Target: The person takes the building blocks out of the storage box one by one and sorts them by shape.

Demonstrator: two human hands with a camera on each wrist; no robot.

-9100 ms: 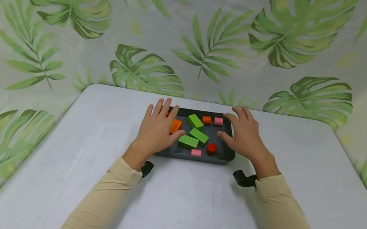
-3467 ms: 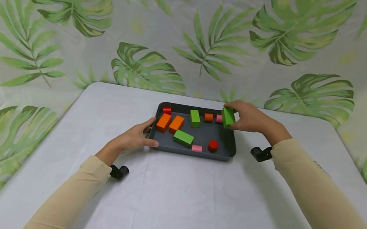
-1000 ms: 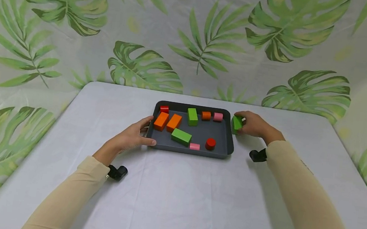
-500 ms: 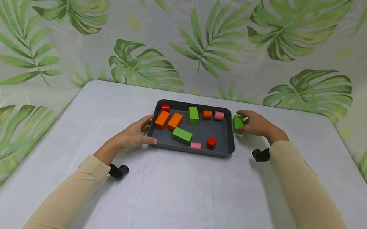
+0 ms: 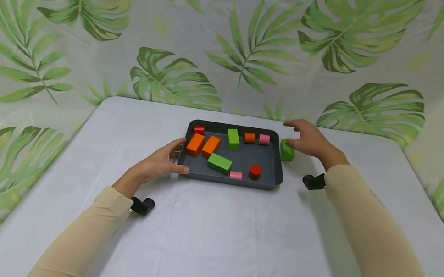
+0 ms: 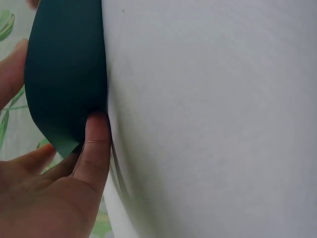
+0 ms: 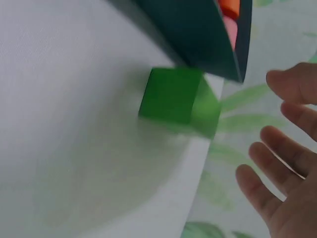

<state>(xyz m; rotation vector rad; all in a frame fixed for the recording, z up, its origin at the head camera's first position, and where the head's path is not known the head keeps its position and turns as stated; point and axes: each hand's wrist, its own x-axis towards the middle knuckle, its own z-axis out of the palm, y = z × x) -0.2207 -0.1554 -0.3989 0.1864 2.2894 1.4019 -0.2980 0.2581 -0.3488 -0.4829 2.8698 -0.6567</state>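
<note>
A dark grey tray (image 5: 270, 163) lies towards the back of the table. My left hand (image 5: 158, 163) holds its left end, thumb at the front corner and fingers along the side; in the left wrist view the fingers (image 6: 96, 144) bear on the outer wall. Just outside the tray's right end stands a green block (image 5: 287, 152). Over it is my right hand (image 5: 311, 140), fingers spread and holding nothing. In the right wrist view a gap shows between the hand (image 7: 290, 183) and the green block (image 7: 168, 96).
Inside the tray are two green blocks (image 5: 220, 162), two orange blocks (image 5: 211, 146), red cylinders (image 5: 255, 171), pink cylinders (image 5: 264, 139) and an orange cylinder (image 5: 249, 137). A white cloth (image 5: 209, 238) covers the table. A leaf-patterned sheet (image 5: 254, 45) hangs behind.
My right hand lifted a green block out of the tray, set it down beside the right end, then let go and rose. The left hand moved to the tray's left end and has stayed there.
</note>
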